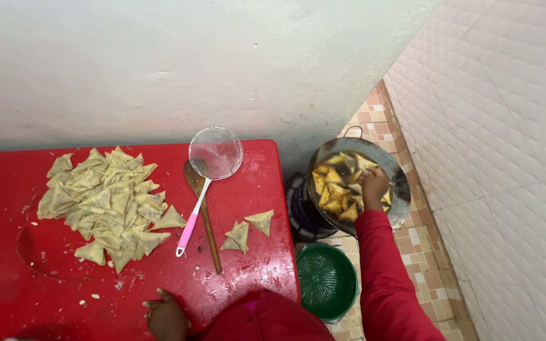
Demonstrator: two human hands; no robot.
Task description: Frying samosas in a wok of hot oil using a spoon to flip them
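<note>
Right hand (374, 184) over frying pan (356, 184), grip unclear; left hand (167, 319) flat on table (248, 265).

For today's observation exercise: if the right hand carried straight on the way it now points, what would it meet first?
The right hand reaches down over the pan, so it would probably first meet the frying pastries in the oil; depth is hard to judge from above.

One mesh skimmer (215, 153), one wooden spoon (204, 208), one green colander (326, 281), three loose samosas (246, 231) (apart from the pile).
</note>
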